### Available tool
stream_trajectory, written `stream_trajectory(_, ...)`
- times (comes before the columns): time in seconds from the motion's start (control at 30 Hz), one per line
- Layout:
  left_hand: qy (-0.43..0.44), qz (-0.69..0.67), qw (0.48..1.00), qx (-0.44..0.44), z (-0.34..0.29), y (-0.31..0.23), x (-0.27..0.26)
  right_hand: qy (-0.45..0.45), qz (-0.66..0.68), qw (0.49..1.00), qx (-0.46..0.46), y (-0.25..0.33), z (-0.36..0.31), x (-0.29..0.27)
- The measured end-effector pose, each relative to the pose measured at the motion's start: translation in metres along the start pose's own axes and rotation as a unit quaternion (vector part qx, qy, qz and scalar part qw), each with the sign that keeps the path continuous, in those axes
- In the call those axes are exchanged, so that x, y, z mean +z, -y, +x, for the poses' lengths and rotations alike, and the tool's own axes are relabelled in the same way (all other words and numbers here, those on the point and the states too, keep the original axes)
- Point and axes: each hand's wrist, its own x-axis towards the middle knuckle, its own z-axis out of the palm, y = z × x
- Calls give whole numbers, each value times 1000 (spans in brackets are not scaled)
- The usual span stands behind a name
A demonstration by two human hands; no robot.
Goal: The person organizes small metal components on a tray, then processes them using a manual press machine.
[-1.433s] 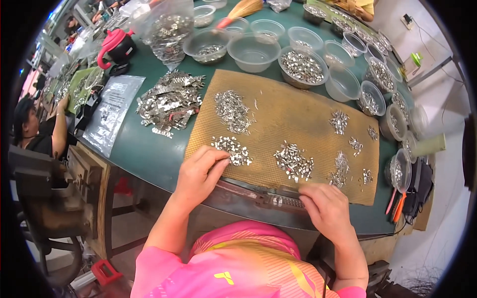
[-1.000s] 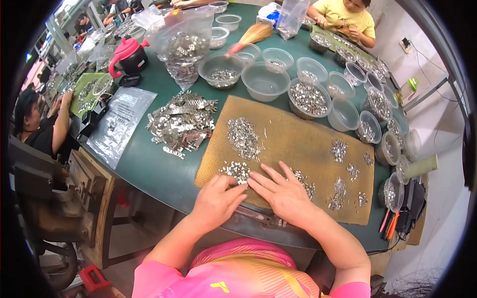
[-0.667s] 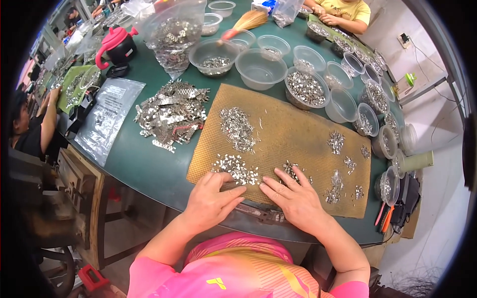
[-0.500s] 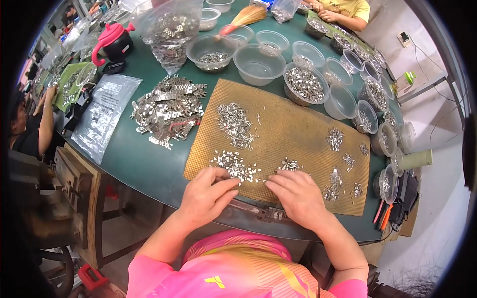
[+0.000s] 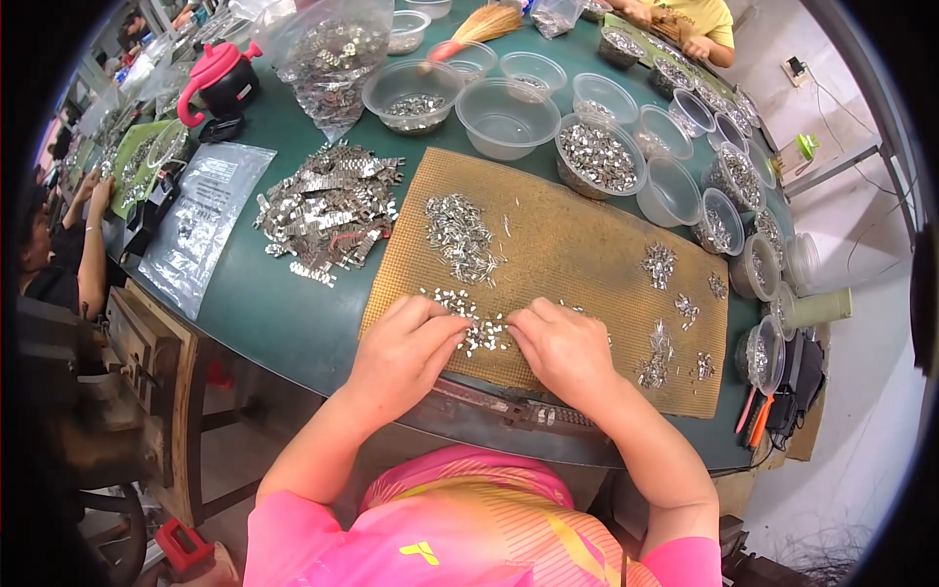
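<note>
A loose pile of small shiny metal pieces [image 5: 486, 336] lies on the tan textured mat [image 5: 577, 240], between my two hands. My left hand [image 5: 406, 354] touches the pile's left side, thumb and fingertips pinched together. At the pile's right side, my right hand [image 5: 567, 350] has its thumb and forefinger pressed together too. Whatever sits between the fingertips is too small to make out. Farther up the mat is a heap of slender metal pieces [image 5: 460, 238]. My right hand mostly covers another small pile.
Linked metal strips [image 5: 328, 210] are heaped left of the mat, near a clear plastic bag [image 5: 205, 220]. Clear bowls, one full of metal parts [image 5: 599, 161], line the far and right sides. Smaller piles [image 5: 656, 354] dot the mat's right. A metal rail [image 5: 509, 406] runs along the front edge.
Both hands have moved farther up the mat. My right hand has also shifted left, closer to the loose pile, and now covers most of the small pile behind it.
</note>
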Motion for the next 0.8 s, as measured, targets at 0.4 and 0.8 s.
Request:
stream_trajectory(0.4, 102, 107, 986, 75, 27, 10, 23, 10, -6, 999, -36, 0, -1, 3)
stream_trajectory(0.8, 59, 109, 990, 74, 39, 9, 28, -8, 45, 999, -1, -19, -75, -54)
